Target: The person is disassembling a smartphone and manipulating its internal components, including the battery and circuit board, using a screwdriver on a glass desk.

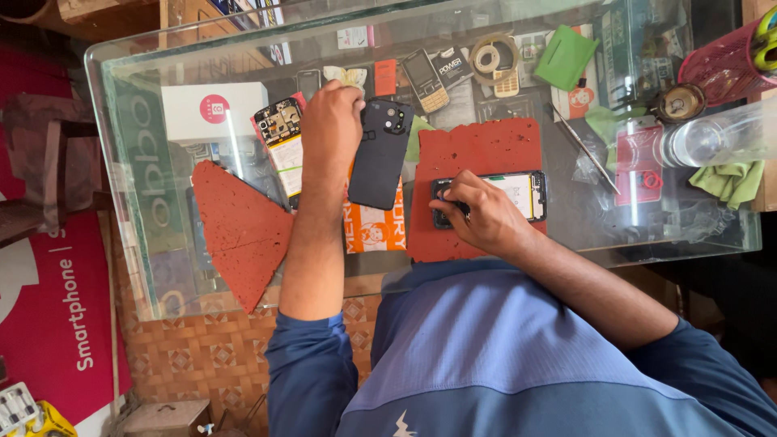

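Your right hand (477, 214) works with curled fingers at the camera end of the opened phone (522, 196) on the red mat (486, 150), near the glass table's (129, 162) near edge; whether it grips anything cannot be told. Your left hand (332, 121) is closed around the black back cover (380, 154) mid-table. This looks like mid-repair work, and it calls for a light, precise touch.

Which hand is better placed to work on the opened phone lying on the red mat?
Right. The right hand has its fingertips on the opened phone on the red mat; the left hand is occupied gripping a dark back cover beside it.
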